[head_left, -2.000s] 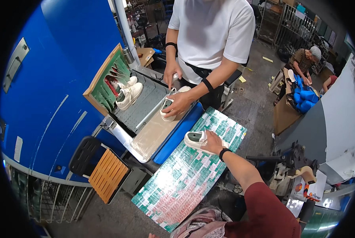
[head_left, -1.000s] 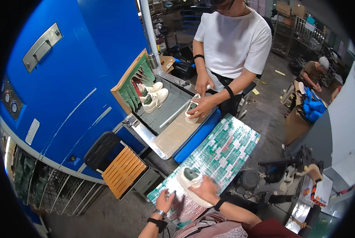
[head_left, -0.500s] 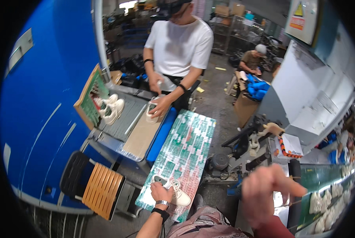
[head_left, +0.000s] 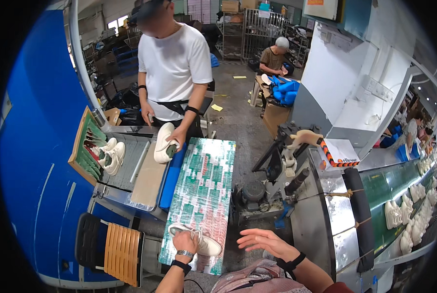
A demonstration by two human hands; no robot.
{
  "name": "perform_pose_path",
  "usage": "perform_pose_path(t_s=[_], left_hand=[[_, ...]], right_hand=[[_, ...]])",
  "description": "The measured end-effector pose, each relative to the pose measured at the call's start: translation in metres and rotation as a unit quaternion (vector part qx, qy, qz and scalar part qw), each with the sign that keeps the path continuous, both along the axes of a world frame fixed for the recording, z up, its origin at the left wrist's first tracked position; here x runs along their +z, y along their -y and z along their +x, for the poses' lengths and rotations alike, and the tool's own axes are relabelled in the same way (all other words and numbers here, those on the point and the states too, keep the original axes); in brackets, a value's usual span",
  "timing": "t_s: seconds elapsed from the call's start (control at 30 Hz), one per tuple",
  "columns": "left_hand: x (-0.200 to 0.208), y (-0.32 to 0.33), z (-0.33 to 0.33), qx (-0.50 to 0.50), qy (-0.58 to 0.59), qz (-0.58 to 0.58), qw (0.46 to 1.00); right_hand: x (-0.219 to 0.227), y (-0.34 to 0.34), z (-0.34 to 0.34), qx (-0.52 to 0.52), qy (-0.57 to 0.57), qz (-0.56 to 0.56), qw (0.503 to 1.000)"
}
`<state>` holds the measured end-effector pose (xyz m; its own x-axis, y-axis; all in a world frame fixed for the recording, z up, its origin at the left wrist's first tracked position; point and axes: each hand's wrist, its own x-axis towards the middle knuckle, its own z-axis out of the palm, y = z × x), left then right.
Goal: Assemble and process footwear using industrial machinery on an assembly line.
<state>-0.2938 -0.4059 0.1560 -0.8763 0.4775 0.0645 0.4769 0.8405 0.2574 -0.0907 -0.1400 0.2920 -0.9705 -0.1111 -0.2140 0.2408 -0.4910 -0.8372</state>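
A cream lace-up sneaker (head_left: 208,245) lies on the long board (head_left: 194,195) covered in green, white and red print, its toe pointing right. My left hand (head_left: 184,241) is closed on its upper near the laces; the hand hides part of the opening. To the right of the board, my right hand (head_left: 269,243) hovers in the air, open with fingers stretched out and nothing in it. Across the board a co-worker in a white shirt holds up another cream sneaker (head_left: 164,142) with a dark green inside.
More cream sneakers (head_left: 112,158) stand on the co-worker's bench, beside a green panel. A slatted wooden chair (head_left: 122,251) is at the left. A motor-driven machine (head_left: 253,191) stands right of the board. A green conveyor (head_left: 374,195) carries several pale shoes at the far right.
My right hand has come down and left, toward the board. My left hand stays on the sneaker. The co-worker has lifted their sneaker off the bench. The view has turned right.
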Motion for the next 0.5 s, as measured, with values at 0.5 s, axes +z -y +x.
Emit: perform_pose_path(t_s=[0.5], left_hand=[[0.166,-0.279,0.162,-0.293,0.222,0.339,0.866]], right_hand=[[-0.077,-0.174,0.118,-0.178,0.058,-0.443,0.877]])
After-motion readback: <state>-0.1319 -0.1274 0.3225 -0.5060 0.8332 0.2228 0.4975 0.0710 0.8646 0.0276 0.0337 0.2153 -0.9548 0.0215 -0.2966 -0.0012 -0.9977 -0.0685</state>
